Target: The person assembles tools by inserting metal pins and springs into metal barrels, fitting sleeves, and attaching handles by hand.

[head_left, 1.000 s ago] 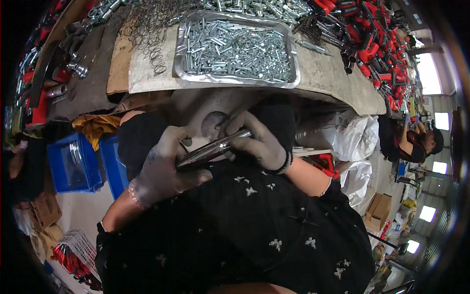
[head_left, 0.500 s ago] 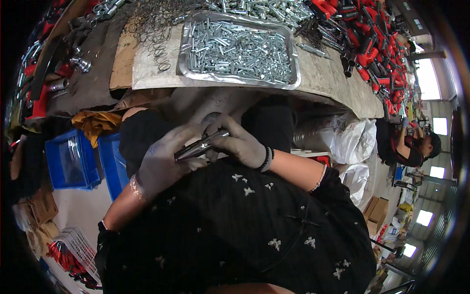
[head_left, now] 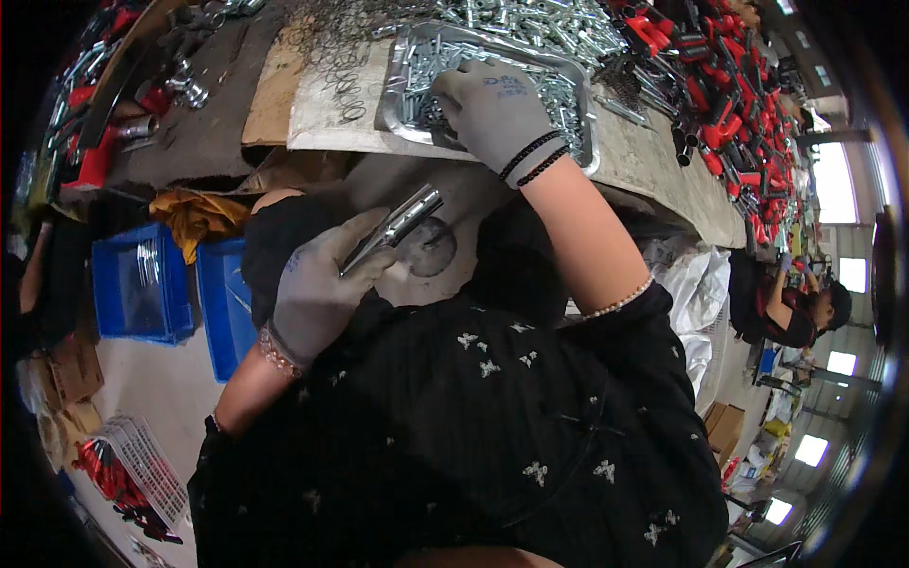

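My left hand (head_left: 327,279), in a grey glove, is closed around a shiny metal tube (head_left: 402,222). The tube is tilted, its round end up and to the right, its darker narrow end by the fingers. My gloved right hand (head_left: 497,114) is over the metal tray (head_left: 393,114), its fingers curled down among the small silvery pins (head_left: 426,66). The fingertips are hidden behind the hand, so anything pinched there cannot be made out.
Thin wire springs (head_left: 346,80) lie left of the tray. Red-and-black tool parts (head_left: 710,104) are heaped at the right. Blue bins (head_left: 142,284) stand low at the left, near a white wire basket (head_left: 151,464). Another person (head_left: 795,308) works at far right.
My right hand has left the metal tube and reached forward into the tray. My left hand keeps the tube, now more fully visible. The whole view has shifted slightly.
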The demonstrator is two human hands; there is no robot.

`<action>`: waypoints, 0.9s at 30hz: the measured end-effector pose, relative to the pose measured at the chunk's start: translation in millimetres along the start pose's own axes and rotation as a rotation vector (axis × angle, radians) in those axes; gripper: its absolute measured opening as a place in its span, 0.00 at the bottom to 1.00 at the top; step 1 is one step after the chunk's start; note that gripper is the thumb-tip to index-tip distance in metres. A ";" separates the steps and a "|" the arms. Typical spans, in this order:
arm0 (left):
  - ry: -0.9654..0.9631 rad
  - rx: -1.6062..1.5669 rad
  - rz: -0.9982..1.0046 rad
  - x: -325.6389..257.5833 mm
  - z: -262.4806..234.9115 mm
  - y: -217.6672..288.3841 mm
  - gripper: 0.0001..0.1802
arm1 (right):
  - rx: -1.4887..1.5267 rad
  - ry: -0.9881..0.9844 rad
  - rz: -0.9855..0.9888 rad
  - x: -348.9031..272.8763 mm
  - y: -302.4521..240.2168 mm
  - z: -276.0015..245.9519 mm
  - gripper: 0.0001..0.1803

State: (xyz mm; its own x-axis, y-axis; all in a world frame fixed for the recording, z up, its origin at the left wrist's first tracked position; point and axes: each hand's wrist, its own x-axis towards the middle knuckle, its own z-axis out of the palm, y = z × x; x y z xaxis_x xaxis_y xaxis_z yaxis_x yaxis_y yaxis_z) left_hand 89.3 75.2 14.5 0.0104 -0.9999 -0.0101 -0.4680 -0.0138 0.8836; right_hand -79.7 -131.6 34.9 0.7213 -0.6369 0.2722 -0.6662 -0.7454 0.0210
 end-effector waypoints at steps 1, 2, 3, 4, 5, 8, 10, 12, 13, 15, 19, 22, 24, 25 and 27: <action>-0.002 -0.020 -0.031 -1.0 -1.3 -0.1 0.21 | -0.067 0.029 -0.038 -0.1 1.0 1.1 0.06; -0.005 -0.041 -0.062 -1.6 -2.5 -0.1 0.21 | -0.064 0.026 -0.043 -1.1 2.2 -0.5 0.06; 0.002 -0.044 -0.070 -2.9 -4.0 -0.2 0.21 | -0.046 0.105 -0.050 -0.9 3.2 -3.4 0.06; 0.008 -0.039 -0.069 -3.9 -5.5 0.0 0.21 | -0.028 0.184 -0.055 -1.4 5.3 -6.3 0.06; 0.014 -0.033 -0.068 -4.6 -6.2 -0.6 0.21 | 0.102 0.257 -0.032 -7.0 6.8 -10.4 0.10; 0.051 0.016 0.003 -8.1 -5.9 -6.2 0.21 | 0.551 0.107 0.058 -25.4 -15.9 -38.0 0.13; 0.046 0.024 0.035 -6.1 -6.1 -7.3 0.21 | 0.511 0.060 -0.011 -44.4 -28.0 -47.3 0.18; 0.047 0.036 0.063 -6.2 -5.6 -6.6 0.21 | 0.828 -0.139 0.102 -56.2 -42.0 -57.8 0.16; 0.061 0.059 0.071 -7.1 -4.8 -6.1 0.21 | 0.944 -0.193 0.202 -62.6 -43.6 -50.7 0.12; 0.074 0.079 0.078 -8.4 -3.9 -6.3 0.21 | 1.070 -0.209 0.175 -66.1 -46.4 -45.2 0.11; 0.057 0.163 0.090 -9.9 -2.6 -6.1 0.21 | 1.025 -0.040 -0.121 -65.5 -49.6 -19.6 0.09; 0.071 0.205 0.113 -11.8 -1.4 -6.5 0.22 | 0.796 0.070 -0.222 -66.3 -52.8 -17.1 0.07; 0.083 0.225 0.124 -13.1 -0.3 -7.0 0.22 | 0.643 0.118 -0.256 -67.5 -54.0 -16.0 0.06; 0.084 0.228 0.133 -13.7 0.2 -7.4 0.22 | 0.588 0.151 -0.308 -68.6 -54.7 -14.2 0.05; 0.084 0.231 0.145 -14.1 1.0 -9.8 0.23 | 0.530 0.184 -0.358 -71.3 -56.6 -10.6 0.05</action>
State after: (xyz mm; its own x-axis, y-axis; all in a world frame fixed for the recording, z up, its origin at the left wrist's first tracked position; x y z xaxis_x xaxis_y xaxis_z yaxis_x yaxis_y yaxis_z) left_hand 92.9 89.4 5.5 -0.0026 -0.9878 0.1560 -0.6587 0.1191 0.7430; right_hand -95.4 -42.0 24.5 0.8055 -0.3229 0.4970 -0.1741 -0.9305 -0.3224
